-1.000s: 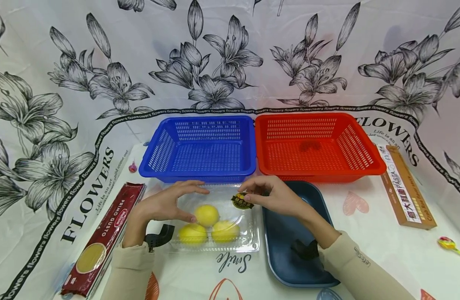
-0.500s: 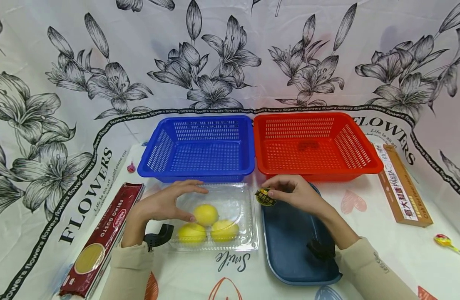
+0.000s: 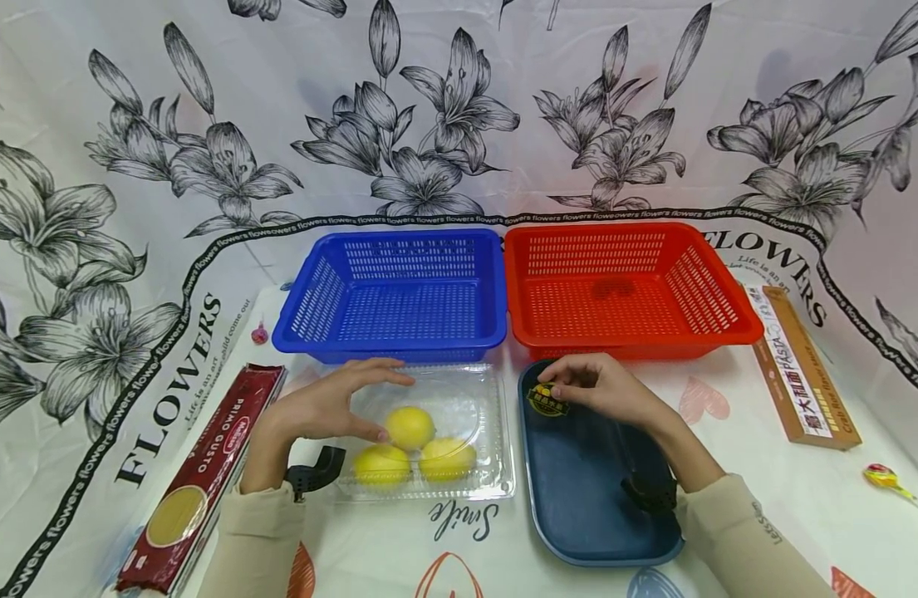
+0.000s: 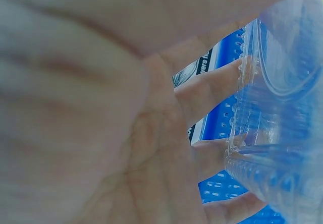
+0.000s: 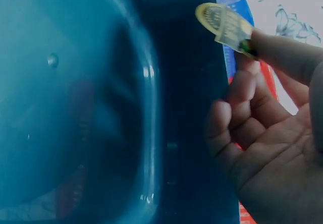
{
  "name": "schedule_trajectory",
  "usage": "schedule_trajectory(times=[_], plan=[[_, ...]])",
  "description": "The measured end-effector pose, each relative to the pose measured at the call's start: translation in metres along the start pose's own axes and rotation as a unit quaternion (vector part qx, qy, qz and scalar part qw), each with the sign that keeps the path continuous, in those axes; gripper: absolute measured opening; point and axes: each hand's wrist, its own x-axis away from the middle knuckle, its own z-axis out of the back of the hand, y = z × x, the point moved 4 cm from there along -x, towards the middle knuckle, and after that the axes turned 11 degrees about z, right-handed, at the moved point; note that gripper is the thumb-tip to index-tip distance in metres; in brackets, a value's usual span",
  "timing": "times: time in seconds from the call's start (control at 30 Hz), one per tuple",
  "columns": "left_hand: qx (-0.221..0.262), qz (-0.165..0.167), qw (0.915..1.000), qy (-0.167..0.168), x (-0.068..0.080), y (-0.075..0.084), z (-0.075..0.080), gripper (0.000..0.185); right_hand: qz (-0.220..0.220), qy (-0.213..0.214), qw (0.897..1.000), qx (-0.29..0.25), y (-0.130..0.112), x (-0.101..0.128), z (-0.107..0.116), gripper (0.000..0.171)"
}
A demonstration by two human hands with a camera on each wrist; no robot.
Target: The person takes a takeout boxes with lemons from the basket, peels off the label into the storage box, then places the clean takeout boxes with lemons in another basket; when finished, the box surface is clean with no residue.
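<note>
My left hand grips the left side of a clear plastic clamshell box, thumb at the near side and fingers over the far edge. Three lemons lie inside the box. In the left wrist view its fingers press against the box's ribbed rim. My right hand pinches a round black and yellow sticker just above the far end of a dark blue tray. The right wrist view shows the sticker stuck to a fingertip over the tray.
A blue basket and a red basket stand side by side behind the box and tray. A red pasta box lies at the left and a brown pasta box at the right, with a lollipop near it.
My right hand has carried the sticker from the clear box's lid rightward, over to the dark blue tray. The left hand and the box have stayed put.
</note>
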Motion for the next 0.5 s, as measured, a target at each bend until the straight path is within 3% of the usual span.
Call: schedule_trajectory(times=[0.2,0.5], plan=[[0.000,0.002,1.0000,0.000,0.000,0.000,0.000,0.068,-0.018,-0.051,0.998,0.027,0.009,0.001,-0.001,0.020],[0.002,0.001,1.0000,-0.002,0.000,0.000,0.000,0.069,-0.023,-0.044,0.998,0.041,0.014,0.002,-0.001,0.020]])
